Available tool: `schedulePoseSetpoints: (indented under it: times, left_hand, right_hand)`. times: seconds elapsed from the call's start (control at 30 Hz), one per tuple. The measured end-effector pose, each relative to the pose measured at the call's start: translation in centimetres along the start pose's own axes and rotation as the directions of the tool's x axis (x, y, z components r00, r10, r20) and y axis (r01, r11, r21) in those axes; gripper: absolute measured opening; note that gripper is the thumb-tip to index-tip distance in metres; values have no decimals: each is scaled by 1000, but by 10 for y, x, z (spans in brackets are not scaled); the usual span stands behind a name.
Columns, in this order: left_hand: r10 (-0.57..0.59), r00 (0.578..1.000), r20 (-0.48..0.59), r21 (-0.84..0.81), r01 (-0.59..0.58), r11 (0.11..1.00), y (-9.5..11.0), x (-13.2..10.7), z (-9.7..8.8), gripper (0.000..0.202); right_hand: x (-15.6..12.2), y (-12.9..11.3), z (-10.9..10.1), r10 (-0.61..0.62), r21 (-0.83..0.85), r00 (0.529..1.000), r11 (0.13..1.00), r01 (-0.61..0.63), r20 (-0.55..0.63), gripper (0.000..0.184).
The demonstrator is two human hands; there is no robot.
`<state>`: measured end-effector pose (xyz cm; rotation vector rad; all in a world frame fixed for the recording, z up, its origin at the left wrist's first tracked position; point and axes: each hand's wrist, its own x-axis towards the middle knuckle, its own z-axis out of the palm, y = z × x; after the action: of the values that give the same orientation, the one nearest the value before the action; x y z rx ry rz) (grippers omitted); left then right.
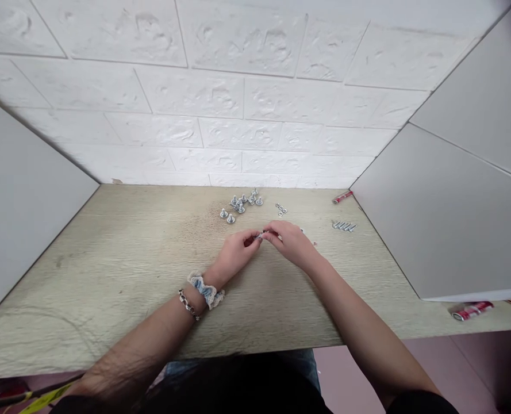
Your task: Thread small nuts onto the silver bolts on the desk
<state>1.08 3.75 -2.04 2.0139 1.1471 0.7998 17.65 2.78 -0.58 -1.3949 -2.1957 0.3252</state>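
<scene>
- Part (pixel 260 235): small, metallic, held just off the centre of the frame, between the fingertips of both hands; mostly covered, so its exact form cannot be told.
- Left hand (pixel 234 252): thumb and fingers clamped on the part from the left; wrist carries a scrunchie (pixel 206 290) and a chain bracelet (pixel 188 305).
- Right hand (pixel 293 244): thumb and fingertips pinched together on the part from the right.
- Bolts (pixel 240 208): loose cluster at upper centre, beyond the left hand; most rest on broad round bases, stems up.
- Nuts (pixel 284 210): small group right of the bolts, just beyond the right hand.
- Screws (pixel 344 227): side by side in a row, right of centre.
- Red cylinders: one (pixel 342 197) above the screws, against the right panel (pixel 466 213); one (pixel 473 311) at lower right, near the front edge.
- Surface (pixel 121 247): pale, wood-grained; meets the white wall (pixel 221 92) across the upper half.
</scene>
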Motion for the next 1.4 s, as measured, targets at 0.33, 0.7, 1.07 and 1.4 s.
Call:
schedulePoseSetpoints:
  times: [0.33, 0.7, 1.07, 1.4]
  left_hand:
    - [79, 996, -41, 66, -76, 995, 12, -4, 8, 18]
    - [48, 999, 19, -207, -43, 977, 18, -9, 22, 12]
    - [-355, 929, -102, -628, 217, 748, -7, 12, -5, 24]
    - [-70, 994, -81, -196, 53, 979, -1, 4, 4, 21]
  right_hand:
    - [-1, -3, -1, -65, -174, 993, 984, 48, -94, 38]
    - [-2, -27, 20, 137, 584, 973, 812, -2, -187, 38]
    - [-9, -34, 12, 282, 833, 949, 551, -43, -137, 37]
    - [-1, -15, 15, -66, 236, 969, 964, 123, -237, 41]
